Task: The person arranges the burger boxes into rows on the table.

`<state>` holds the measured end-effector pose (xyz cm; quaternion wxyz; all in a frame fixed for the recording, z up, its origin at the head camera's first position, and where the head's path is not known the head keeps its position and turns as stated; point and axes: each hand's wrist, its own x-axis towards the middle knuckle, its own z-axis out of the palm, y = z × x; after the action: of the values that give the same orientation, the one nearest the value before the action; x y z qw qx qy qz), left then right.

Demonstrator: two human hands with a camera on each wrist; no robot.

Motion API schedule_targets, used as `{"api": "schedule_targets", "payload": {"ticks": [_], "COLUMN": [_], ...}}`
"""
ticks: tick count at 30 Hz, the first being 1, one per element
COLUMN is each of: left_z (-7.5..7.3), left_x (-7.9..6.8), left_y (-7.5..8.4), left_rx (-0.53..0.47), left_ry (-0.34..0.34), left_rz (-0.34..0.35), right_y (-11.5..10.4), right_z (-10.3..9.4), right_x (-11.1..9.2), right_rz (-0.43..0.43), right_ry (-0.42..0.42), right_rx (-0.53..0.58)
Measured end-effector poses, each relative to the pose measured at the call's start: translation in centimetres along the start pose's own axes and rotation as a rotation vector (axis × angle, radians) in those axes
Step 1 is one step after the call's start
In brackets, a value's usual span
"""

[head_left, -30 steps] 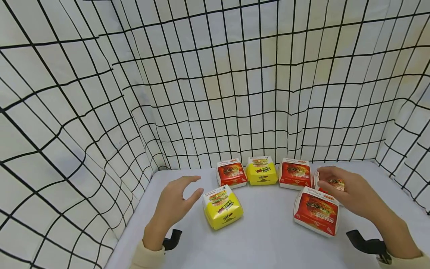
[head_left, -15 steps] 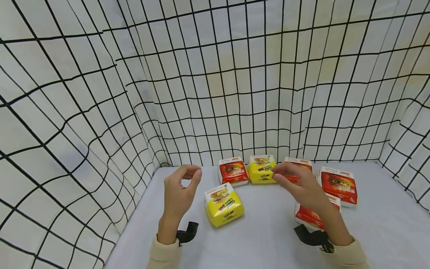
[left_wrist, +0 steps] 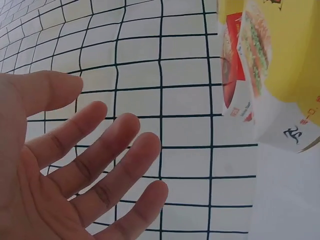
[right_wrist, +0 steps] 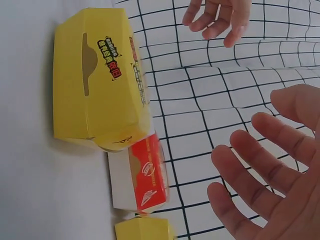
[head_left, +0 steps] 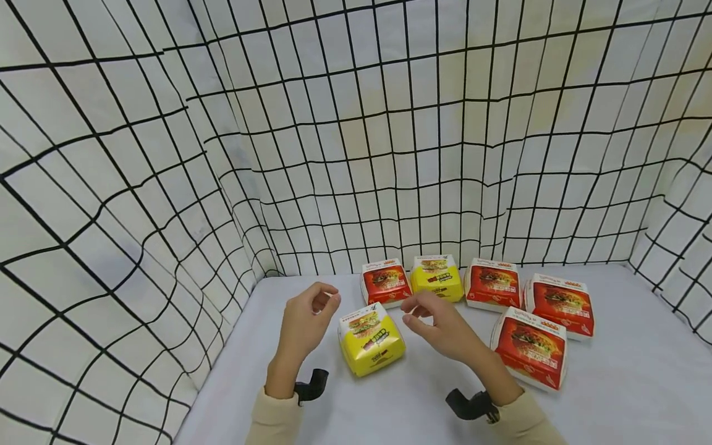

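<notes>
While the left hand (head_left: 306,321) and right hand (head_left: 439,324) hover empty, grips half spread, a yellow box (head_left: 371,340) sits between them. It rests in from the table's (head_left: 411,408) left edge, before a red box (head_left: 385,281) near the far edge.

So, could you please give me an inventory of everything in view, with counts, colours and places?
Table: 1, white, across the bottom of the head view
Grid-lined walls: 3 sides, white with black lines, behind the table and at left and right
Front yellow box: 1, yellow and white, front, left of centre
Back yellow box: 1, yellow and white, far row
Back red boxes: 3, red and white, far row, one left and two right of the back yellow box
Front red box: 1, red and white, front right
Wrist devices: 2, black, one per wrist
Sleeves: 2, cream
Left hand: 1, holding nothing
Right hand: 1, holding nothing
</notes>
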<state>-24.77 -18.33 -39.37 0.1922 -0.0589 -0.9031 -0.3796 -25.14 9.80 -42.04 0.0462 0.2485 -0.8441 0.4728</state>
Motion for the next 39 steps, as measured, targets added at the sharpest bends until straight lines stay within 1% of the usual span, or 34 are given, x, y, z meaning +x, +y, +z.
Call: {"api": "schedule_targets", "payload": {"ticks": [3,7,13,17,24,28,33,39], "left_z": [0.9,1.8,2.5,2.9,3.4,3.6,3.8,4.1], "left_x": [0.1,0.2,0.2,0.3,0.2,0.2,0.2,0.2], "left_y": [-0.3,-1.1,-2.3,-2.7,-3.5,-3.8,-4.0,-4.4], "left_rx": [0.032,0.078,0.049,0.069,0.093,0.100,0.106,0.102], "left_ry": [-0.070,-0.120,-0.180,-0.195,-0.226,-0.248,-0.264,-0.283], "left_rz": [-0.046,-0.074,-0.094,-0.114,-0.161,-0.178,-0.207,-0.208], "right_y": [0.6,1.3,2.1,2.4,3.2,3.6,3.9,4.2], "right_z": [0.2,0.9,2.3,3.1,4.1,4.2,4.2,4.4], "right_x": [0.0,0.1,0.2,0.2,-0.1,-0.4,-0.7,-1.0], "right_rz": [0.028,0.075,0.152,0.201,0.245,0.259,0.269,0.273], "right_ry": [-0.007,-0.035,-0.083,-0.099,-0.126,-0.147,-0.148,-0.166], "right_rx": [-0.007,-0.022,-0.007,0.015,0.019,0.034,0.044,0.062]}}
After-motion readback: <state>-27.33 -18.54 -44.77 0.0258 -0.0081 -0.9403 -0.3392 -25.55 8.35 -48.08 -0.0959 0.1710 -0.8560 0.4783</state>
